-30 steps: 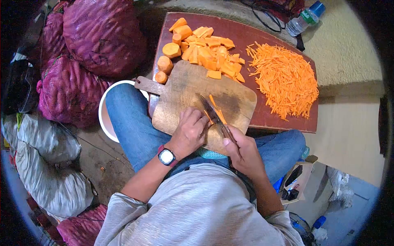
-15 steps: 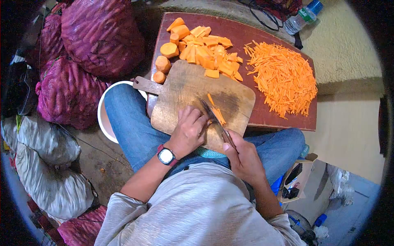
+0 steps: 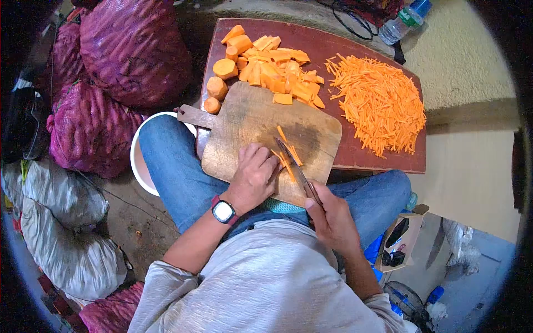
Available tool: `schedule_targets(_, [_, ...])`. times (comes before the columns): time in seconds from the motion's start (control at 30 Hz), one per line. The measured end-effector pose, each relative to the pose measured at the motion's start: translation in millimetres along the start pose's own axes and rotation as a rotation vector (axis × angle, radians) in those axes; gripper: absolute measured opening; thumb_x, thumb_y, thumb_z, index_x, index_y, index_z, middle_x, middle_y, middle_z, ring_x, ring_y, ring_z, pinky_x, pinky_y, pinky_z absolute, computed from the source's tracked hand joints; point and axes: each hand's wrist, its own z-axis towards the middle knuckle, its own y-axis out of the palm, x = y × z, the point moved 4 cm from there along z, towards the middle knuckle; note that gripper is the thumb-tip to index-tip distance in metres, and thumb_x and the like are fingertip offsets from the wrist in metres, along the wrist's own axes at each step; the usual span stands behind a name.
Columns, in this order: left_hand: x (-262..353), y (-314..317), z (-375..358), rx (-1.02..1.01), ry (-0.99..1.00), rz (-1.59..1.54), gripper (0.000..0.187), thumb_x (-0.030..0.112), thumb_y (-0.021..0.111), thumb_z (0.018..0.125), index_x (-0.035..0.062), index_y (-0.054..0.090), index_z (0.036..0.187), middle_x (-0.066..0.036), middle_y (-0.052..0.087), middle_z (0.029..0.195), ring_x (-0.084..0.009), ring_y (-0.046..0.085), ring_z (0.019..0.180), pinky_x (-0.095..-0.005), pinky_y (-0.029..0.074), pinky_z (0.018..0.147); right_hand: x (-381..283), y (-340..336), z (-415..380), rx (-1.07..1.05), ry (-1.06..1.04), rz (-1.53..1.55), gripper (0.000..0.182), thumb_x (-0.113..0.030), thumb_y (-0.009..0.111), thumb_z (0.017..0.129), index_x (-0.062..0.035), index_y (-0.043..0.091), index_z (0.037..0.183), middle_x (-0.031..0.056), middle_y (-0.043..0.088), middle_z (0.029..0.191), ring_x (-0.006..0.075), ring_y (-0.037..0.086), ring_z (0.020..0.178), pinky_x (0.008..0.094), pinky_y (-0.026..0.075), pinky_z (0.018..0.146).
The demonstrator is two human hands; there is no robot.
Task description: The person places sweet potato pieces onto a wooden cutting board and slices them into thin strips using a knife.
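Observation:
A wooden cutting board point(image 3: 239, 119) rests across my lap and the front of a red-brown table. My right hand point(image 3: 335, 219) is closed around the handle of a knife point(image 3: 300, 177), its blade slanting up and left over the board. Beside the blade, my left hand point(image 3: 255, 177) curls its fingers down on a carrot piece point(image 3: 285, 165), mostly hidden under the fingertips. A few cut carrot strips point(image 3: 294, 151) lie along the far side of the blade.
Carrot chunks and slices point(image 3: 275, 69) are heaped behind the board, and a big pile of carrot sticks point(image 3: 383, 105) covers the table's right side. Sacks point(image 3: 136, 53) stand at left, near a white bucket point(image 3: 137, 155). A water bottle point(image 3: 401, 26) lies at the back right.
The knife blade has shifted slightly down and right, away from the left fingertips. More orange carrot shows between the fingers and the blade. The left hand keeps its grip.

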Motion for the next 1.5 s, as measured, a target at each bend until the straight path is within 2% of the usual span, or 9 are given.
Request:
schedule_targets(0.6, [0,2,3,0.014,-0.017,0.022,0.02,0.01,0.084,0.085,0.0023,0.074,0.1,-0.011,0.06,0.096,-0.033,0.058,0.098,-0.0458,0.043,0.085,10,-5,9,0.018,-0.052,-0.003,0.036,-0.019,0.061,0.108,0.0,0.061,0.138,0.0266,0.07,0.093,0.045,0.073,0.086,0.0465,0.057,0.076])
schedule_targets(0.67, [1,3,4,0.007,-0.028,0.036,0.02,0.01,0.084,0.085,0.0024,0.075,0.101,-0.011,0.06,0.096,-0.0331,0.058,0.098,-0.0461,0.043,0.085,9,-8,11,0.007,-0.046,0.05,0.034,-0.019,0.061,0.108,0.0003,0.063,0.136,0.0228,0.068,0.088,0.0339,0.071,0.079,0.0413,0.055,0.073])
schedule_targets(0.7, [3,2,6,0.012,-0.02,0.05,0.02,0.011,0.084,0.085,0.0025,0.075,0.101,-0.011,0.06,0.096,-0.0331,0.057,0.098,-0.0463,0.043,0.086,11,-9,11,0.011,-0.045,0.05,0.034,-0.019,0.061,0.108,0.0003,0.063,0.136,0.0228,0.068,0.088,0.0339,0.071,0.079,0.0413,0.055,0.073])
schedule_targets(0.77, [4,1,8,0.018,-0.009,0.066,0.02,0.011,0.083,0.085,0.0026,0.075,0.101,-0.011,0.06,0.096,-0.0331,0.057,0.098,-0.0466,0.042,0.086,20,-9,12,-0.043,0.055,0.211,0.032,-0.016,0.061,0.11,0.0016,0.063,0.137,0.0015,0.063,0.079,0.012,0.06,0.062,0.0293,0.049,0.058])
schedule_targets(0.87, [2,2,6,0.011,0.022,0.086,0.018,0.013,0.08,0.086,0.0039,0.073,0.1,-0.009,0.058,0.097,-0.031,0.056,0.101,-0.0476,0.041,0.089,25,-12,16,-0.047,0.057,0.363,0.031,-0.016,0.061,0.111,0.0014,0.064,0.136,-0.0057,0.056,0.075,0.004,0.052,0.057,0.025,0.042,0.051])
schedule_targets(1.1, [7,5,10,-0.001,0.028,0.157,0.018,0.014,0.079,0.086,0.0065,0.075,0.103,-0.008,0.059,0.098,-0.0303,0.056,0.102,-0.0484,0.039,0.093,11,-24,16,0.055,-0.113,0.14,0.034,-0.016,0.06,0.11,0.0043,0.063,0.136,-0.0007,0.059,0.074,0.0073,0.055,0.057,0.0268,0.043,0.053])
schedule_targets(1.3, [2,5,9,0.003,0.018,0.101,0.023,0.013,0.08,0.085,0.0064,0.076,0.106,-0.007,0.063,0.102,-0.0292,0.058,0.104,-0.0491,0.038,0.095,6,-21,6,0.023,-0.024,0.15,0.034,-0.011,0.06,0.107,0.0042,0.062,0.138,0.012,0.063,0.078,0.0197,0.064,0.069,0.0356,0.052,0.066])
schedule_targets(1.37, [2,5,7,0.005,0.025,0.101,0.025,0.013,0.081,0.084,0.0063,0.077,0.107,-0.007,0.064,0.102,-0.029,0.058,0.104,-0.0493,0.038,0.095,8,-15,6,0.065,-0.115,0.097,0.034,-0.009,0.06,0.106,0.0046,0.062,0.137,0.0188,0.066,0.085,0.0268,0.069,0.077,0.0399,0.054,0.074])
schedule_targets(1.5, [5,5,10,-0.011,0.044,0.134,0.027,0.013,0.082,0.081,0.0067,0.077,0.107,-0.006,0.064,0.099,-0.0287,0.058,0.104,-0.0495,0.038,0.096,-3,-12,10,-0.007,-0.046,0.122,0.034,-0.009,0.06,0.107,0.005,0.062,0.137,0.0213,0.068,0.088,0.0291,0.072,0.081,0.0401,0.055,0.076])
